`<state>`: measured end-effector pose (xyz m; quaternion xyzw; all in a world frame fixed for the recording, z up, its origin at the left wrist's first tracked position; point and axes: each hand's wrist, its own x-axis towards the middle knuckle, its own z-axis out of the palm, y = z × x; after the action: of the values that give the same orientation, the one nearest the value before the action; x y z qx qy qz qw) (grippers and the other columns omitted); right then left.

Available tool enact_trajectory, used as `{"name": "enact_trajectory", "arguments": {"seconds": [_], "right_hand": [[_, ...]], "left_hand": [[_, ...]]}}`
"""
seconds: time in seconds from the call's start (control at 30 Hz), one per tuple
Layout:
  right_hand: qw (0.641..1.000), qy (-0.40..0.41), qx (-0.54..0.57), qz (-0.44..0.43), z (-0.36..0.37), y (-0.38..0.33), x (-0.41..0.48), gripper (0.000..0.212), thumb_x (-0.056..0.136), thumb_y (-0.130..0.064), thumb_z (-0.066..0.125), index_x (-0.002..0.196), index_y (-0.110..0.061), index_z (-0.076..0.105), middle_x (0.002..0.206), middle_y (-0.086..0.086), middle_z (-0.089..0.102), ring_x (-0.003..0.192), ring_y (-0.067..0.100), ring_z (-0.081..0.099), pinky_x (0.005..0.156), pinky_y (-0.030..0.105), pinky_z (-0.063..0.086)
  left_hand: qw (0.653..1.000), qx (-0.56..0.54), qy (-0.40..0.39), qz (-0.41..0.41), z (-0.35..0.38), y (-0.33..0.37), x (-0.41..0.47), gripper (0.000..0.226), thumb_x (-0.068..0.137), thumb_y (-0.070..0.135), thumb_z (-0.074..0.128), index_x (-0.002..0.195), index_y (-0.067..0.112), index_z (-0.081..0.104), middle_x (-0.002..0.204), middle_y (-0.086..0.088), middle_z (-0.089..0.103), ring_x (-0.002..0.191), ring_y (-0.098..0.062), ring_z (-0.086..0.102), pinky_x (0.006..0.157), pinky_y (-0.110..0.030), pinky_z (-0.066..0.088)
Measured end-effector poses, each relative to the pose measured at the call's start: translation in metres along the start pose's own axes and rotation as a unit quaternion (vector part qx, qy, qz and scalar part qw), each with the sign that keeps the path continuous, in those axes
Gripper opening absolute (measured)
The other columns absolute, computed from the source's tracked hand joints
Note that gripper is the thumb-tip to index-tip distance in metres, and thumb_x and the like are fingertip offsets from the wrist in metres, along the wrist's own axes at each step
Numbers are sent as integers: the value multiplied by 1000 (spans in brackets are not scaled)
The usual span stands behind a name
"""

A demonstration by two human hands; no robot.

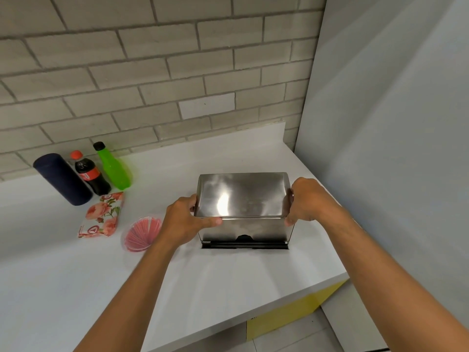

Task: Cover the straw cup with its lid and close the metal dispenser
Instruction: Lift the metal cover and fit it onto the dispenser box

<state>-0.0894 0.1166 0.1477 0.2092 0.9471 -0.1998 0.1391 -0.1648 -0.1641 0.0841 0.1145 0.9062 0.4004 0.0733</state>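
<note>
Dispenser [242,199] centre counter [228,280], lid down, seemingly closed | left hand [186,222], right hand [308,200] clamped on lid's ends | cup [142,235] at 9 o'clock from dispenser, clear lid apparently on | task near done

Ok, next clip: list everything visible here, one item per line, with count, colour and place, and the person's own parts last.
metal dispenser: one, shiny silver, on the counter near its right end, lid down
straw cup: one, clear with pink straws, left of the dispenser, partly behind the left wrist
napkin pack: one, floral pink and white, left of the straw cup
cola bottle: one, dark with red cap, near the wall
green bottle: one, black cap, right of the cola bottle
dark blue cylinder: one, left of the cola bottle
counter: one, white
brick wall: grey
left hand: grip on the dispenser's left side
right hand: grip on its right side
</note>
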Motion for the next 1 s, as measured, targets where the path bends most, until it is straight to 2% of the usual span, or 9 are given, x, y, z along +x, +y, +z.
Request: {"name": "enact_trajectory", "arguments": {"seconds": [0.2, 0.27, 0.43, 0.57, 0.7, 0.83, 0.9, 0.97, 1.0], "right_hand": [[1000, -3, -10, 4, -3, 1, 2, 56, 49, -26, 100, 69, -17, 48, 70, -2, 57, 64, 19, 58, 45, 25, 36], [1000, -11, -11, 4, -3, 1, 5, 55, 47, -27, 100, 70, -16, 52, 73, 0, 63, 66, 19, 63, 48, 24, 42], [999, -30, -15, -1, -7, 2, 9, 46, 48, -23, 100, 70, -10, 62, 65, 3, 71, 65, 19, 72, 59, 28, 57], [999, -45, -27, 1, -9, 1, 11, 47, 49, -28, 101, 75, -9, 66, 65, 2, 73, 65, 17, 73, 59, 27, 55], [999, -47, -23, -1, -8, 2, 13, 47, 49, -28, 101, 76, -8, 69, 67, 3, 75, 67, 15, 75, 61, 27, 58], [998, -54, -21, 6, -7, 4, 13, 46, 52, -28, 101, 80, -7, 71, 68, 3, 75, 65, 13, 73, 53, 23, 51], [998, -50, -14, 26, -10, 12, 12, 53, 53, -27, 101, 91, -5, 72, 72, 4, 76, 65, 13, 74, 54, 25, 53], [998, -46, -10, 29, -10, 12, 7, 78, 50, -32, 102, 113, -2, 67, 89, 7, 77, 78, 17, 76, 71, 32, 60], [999, -33, -15, 26, -12, 13, 4, 94, 48, -37, 102, 126, -3, 62, 104, 7, 76, 94, 20, 75, 83, 34, 59]], "left_hand": [[1000, -6, -8, -4, -1, 0, 2, 60, 59, 50, 94, 104, 15, 74, 98, -3, 74, 95, -17, 67, 73, -18, 48], [1000, -8, -13, -7, -2, -1, 3, 58, 59, 51, 94, 103, 19, 75, 94, 1, 75, 93, -13, 68, 74, -18, 49], [1000, -2, -25, -12, -3, -5, 8, 70, 54, 60, 93, 103, 14, 75, 95, -1, 76, 95, -18, 70, 84, -32, 55], [999, -8, -33, -25, -5, -4, 9, 60, 58, 50, 95, 105, 19, 76, 88, 5, 76, 88, -11, 69, 68, -14, 49], [999, -13, -39, -33, -7, -3, 7, 62, 57, 49, 96, 106, 18, 77, 89, 5, 77, 88, -13, 70, 70, -19, 51], [997, -38, -47, -43, -6, 1, 4, 57, 58, 46, 97, 107, 22, 77, 89, 9, 76, 81, -2, 68, 58, -4, 45], [996, -42, -59, -44, -2, 7, 3, 59, 60, 48, 95, 110, 23, 76, 93, 10, 76, 87, -6, 71, 61, -4, 46], [997, -25, -55, -43, -5, 4, -5, 70, 63, 56, 91, 121, 23, 69, 110, 8, 75, 102, -14, 70, 74, -11, 51], [998, -13, -51, -41, -5, 3, -8, 85, 63, 61, 89, 134, 23, 62, 127, 5, 69, 113, -18, 67, 86, -19, 53]]}}
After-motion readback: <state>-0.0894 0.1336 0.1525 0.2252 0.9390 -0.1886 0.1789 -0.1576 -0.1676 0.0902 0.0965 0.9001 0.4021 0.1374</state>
